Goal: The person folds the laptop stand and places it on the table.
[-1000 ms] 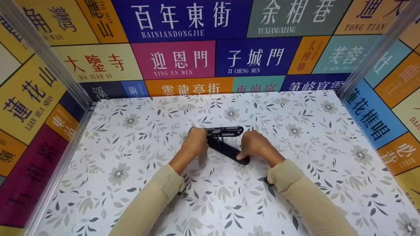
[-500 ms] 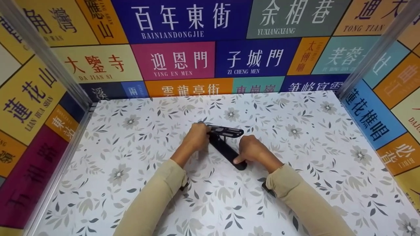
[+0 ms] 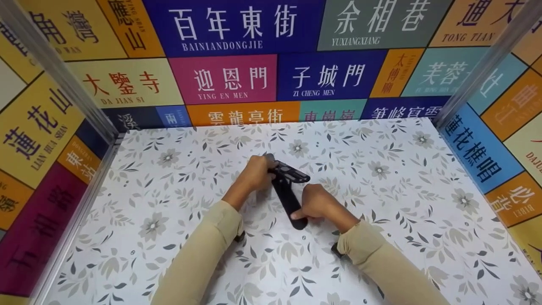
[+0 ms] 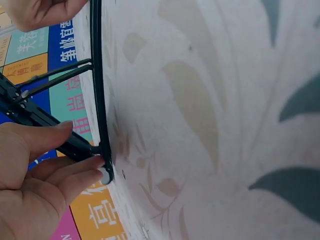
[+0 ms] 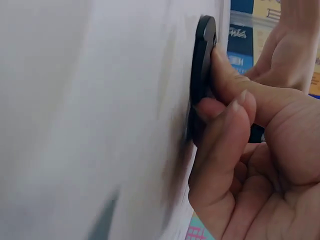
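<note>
Black folding stand (image 3: 286,197): centre of the head frame, its two arms partly spread, over the flower-patterned worktop (image 3: 288,271); we cannot tell whether any of it is lifted. Step in hand, by our judgement: setting the angle between the arms. The next move would seem to call for a firm pinch at both ends and even force about the hinge.

The stand lies between the hands. The left hand (image 3: 256,171) pinches the hinge end, at the stand's upper left; the right hand (image 3: 316,201) pinches the lower end of the solid arm (image 3: 288,205). The slotted arm (image 3: 294,174) points right, its tip just above the right hand in the frame.

Smallest parts we note: two thin braces (image 4: 55,82) linking the arms, left wrist view.
</note>
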`<state>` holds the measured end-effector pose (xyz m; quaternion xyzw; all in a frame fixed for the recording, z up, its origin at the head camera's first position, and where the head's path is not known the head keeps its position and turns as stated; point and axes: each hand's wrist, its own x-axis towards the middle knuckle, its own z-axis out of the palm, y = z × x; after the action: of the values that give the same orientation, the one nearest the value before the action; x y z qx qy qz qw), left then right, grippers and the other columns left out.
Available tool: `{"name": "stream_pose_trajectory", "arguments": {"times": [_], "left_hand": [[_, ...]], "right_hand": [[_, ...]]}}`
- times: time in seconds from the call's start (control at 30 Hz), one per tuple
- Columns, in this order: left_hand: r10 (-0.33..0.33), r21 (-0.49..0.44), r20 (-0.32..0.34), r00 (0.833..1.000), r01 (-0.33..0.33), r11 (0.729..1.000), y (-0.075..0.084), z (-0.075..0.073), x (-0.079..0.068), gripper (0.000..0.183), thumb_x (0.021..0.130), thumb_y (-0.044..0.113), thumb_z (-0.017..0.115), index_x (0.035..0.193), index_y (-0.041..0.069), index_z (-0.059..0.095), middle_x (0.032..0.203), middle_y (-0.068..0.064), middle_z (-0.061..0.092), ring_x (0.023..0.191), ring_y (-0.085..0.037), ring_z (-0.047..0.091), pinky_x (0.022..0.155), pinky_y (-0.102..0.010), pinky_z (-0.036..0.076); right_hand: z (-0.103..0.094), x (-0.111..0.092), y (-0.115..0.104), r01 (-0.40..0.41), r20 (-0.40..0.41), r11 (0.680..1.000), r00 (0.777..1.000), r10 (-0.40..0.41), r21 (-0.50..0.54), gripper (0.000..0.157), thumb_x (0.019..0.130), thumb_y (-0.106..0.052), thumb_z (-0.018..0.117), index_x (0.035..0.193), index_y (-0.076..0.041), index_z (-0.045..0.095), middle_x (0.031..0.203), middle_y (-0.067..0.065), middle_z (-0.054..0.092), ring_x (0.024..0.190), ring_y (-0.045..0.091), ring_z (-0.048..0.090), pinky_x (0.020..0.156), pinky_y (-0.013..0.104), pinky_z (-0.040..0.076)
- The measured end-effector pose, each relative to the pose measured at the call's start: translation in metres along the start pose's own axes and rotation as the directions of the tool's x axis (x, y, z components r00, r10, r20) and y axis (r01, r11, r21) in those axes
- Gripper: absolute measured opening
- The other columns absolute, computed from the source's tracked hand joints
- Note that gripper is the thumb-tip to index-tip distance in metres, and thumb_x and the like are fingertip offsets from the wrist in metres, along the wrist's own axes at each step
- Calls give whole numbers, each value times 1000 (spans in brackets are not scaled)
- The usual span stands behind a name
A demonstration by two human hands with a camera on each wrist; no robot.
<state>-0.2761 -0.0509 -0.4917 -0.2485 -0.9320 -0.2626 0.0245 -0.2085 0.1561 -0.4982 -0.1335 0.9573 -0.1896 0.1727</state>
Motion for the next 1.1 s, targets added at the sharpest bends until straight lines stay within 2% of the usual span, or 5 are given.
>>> {"name": "stream_pose_trajectory", "arguments": {"times": [0.6,0.83,0.93,1.07,1.1], "left_hand": [[-18,-78,92,996,25,997,-4,1,-4,50,87,-5,68,135,10,67,120,-14,74,100,-28,68,90,-40,55],[-201,-229,-85,976,178,957,2,3,-29,34,91,-2,63,124,3,71,99,-12,78,87,-26,73,82,-38,59],[-376,-608,89,923,349,713,8,1,-44,27,104,15,55,123,-1,66,86,-13,76,76,-24,73,76,-40,63],[-393,-864,456,798,503,18,14,-3,-60,53,112,40,33,140,-1,50,107,-26,74,98,-37,75,91,-50,60],[-367,-858,500,784,507,-85,15,-4,-62,58,111,45,29,144,1,46,116,-29,71,107,-40,72,97,-51,58]], "right_hand": [[15,-10,-22,206,-8,975,978,-207,-81,43,79,-46,84,66,-11,64,58,-1,56,55,17,54,64,37,51],[3,-6,0,77,62,976,994,-91,203,42,90,-47,75,68,-14,64,56,-2,61,46,13,54,44,28,45],[-3,-1,10,-29,82,845,996,-18,535,24,102,-32,62,95,-9,56,76,8,71,51,16,59,48,30,52],[-10,5,15,-145,151,452,988,23,880,28,111,-34,42,125,-10,43,102,12,74,63,18,62,59,34,58],[-12,6,16,-165,170,367,985,19,915,33,111,-39,38,130,-11,42,105,11,73,65,18,63,61,34,58]]}}
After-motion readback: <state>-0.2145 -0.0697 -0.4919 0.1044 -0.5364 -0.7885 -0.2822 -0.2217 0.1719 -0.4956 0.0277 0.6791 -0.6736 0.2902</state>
